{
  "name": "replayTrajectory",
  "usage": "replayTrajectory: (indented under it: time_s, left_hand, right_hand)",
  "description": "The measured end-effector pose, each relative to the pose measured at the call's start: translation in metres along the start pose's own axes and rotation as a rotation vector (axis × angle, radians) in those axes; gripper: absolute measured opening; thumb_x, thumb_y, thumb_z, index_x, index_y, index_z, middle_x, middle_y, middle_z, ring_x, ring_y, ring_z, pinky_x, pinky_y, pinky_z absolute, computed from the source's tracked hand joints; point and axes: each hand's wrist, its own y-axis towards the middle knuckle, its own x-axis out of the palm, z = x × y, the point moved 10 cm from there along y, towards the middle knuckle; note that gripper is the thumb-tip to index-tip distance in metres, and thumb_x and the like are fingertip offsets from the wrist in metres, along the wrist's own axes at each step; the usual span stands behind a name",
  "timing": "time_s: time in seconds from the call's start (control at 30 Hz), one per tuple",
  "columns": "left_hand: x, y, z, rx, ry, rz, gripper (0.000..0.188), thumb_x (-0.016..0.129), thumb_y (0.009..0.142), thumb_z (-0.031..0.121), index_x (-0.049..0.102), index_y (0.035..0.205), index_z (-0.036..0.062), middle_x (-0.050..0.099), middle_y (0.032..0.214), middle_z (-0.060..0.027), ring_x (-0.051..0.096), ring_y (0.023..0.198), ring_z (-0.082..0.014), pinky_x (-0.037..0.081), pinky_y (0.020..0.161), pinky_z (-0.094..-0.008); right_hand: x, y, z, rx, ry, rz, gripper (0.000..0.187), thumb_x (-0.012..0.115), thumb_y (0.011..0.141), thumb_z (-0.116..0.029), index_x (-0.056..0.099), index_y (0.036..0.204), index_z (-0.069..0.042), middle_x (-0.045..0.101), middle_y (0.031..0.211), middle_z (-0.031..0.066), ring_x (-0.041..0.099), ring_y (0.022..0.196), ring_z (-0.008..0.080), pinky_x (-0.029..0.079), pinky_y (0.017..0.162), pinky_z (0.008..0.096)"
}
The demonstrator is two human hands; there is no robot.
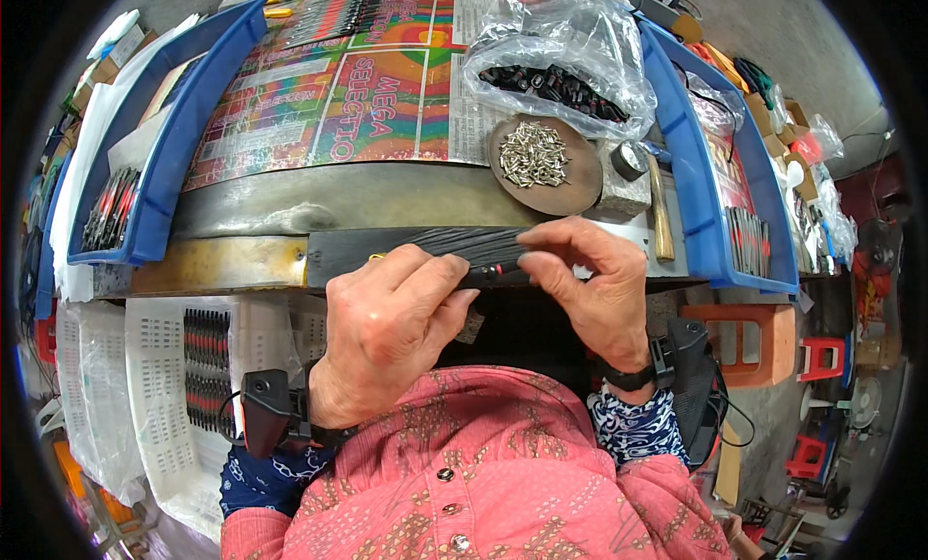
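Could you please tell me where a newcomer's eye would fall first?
The left hand probably comes first, at the near edge of the bench, holding a slim black piece beside the right hand. Beyond, a round brown dish of silvery pins sits before a clear plastic bag of black parts.

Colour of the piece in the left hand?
The piece is black with some red; head view.

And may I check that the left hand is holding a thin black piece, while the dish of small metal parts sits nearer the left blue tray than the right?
Not quite: the head view shows the dish of small metal parts nearer the right blue tray. The left hand is indeed holding a thin black piece.
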Motion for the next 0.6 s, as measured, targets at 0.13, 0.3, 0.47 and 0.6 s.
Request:
replayTrajectory:
  time_s: [0.13, 0.3, 0.47, 0.6]
  left_hand:
    - [-0.001, -0.002, -0.009, -0.053, 0.007, -0.009, 0.023, 0.076, 0.07, 0.005, 0.066, 0.091, 0.0048, 0.059, 0.073, -0.0086, 0.06, 0.063, -0.0275, 0.048, 0.056, -0.0372]
    - [-0.001, -0.003, -0.019, -0.09, 0.03, -0.016, 0.023, 0.076, 0.071, 0.005, 0.066, 0.091, 0.0047, 0.06, 0.074, -0.0086, 0.06, 0.062, -0.0274, 0.048, 0.057, -0.0367]
    - [-0.002, -0.003, -0.024, -0.094, 0.0, -0.013, 0.022, 0.077, 0.072, 0.001, 0.068, 0.092, 0.0008, 0.06, 0.071, -0.0084, 0.053, 0.053, -0.0176, 0.042, 0.047, -0.0287]
    - [0.0, -0.003, -0.026, -0.118, 0.012, -0.029, 0.021, 0.076, 0.072, 0.004, 0.067, 0.091, 0.0035, 0.06, 0.073, -0.009, 0.058, 0.06, -0.0246, 0.046, 0.054, -0.034]
  right_hand:
    - [-0.013, 0.014, -0.011, -0.238, -0.425, 0.087, 0.019, 0.073, 0.079, -0.009, 0.069, 0.096, -0.002, 0.065, 0.084, 0.0104, 0.06, 0.078, 0.0259, 0.047, 0.068, 0.035]
    - [-0.006, 0.024, -0.004, -0.321, -0.683, 0.088, 0.028, 0.075, 0.076, -0.013, 0.068, 0.101, -0.004, 0.062, 0.097, 0.0097, 0.054, 0.096, 0.032, 0.042, 0.082, 0.0414]
    - [-0.001, 0.025, 0.002, -0.332, -0.746, 0.094, 0.029, 0.076, 0.075, -0.015, 0.069, 0.101, -0.005, 0.061, 0.098, 0.008, 0.053, 0.096, 0.0298, 0.039, 0.081, 0.0418]
    - [-0.001, 0.025, 0.003, -0.347, -0.753, 0.104, 0.028, 0.075, 0.074, -0.015, 0.069, 0.1, -0.006, 0.06, 0.096, 0.0078, 0.053, 0.096, 0.0289, 0.039, 0.08, 0.0416]
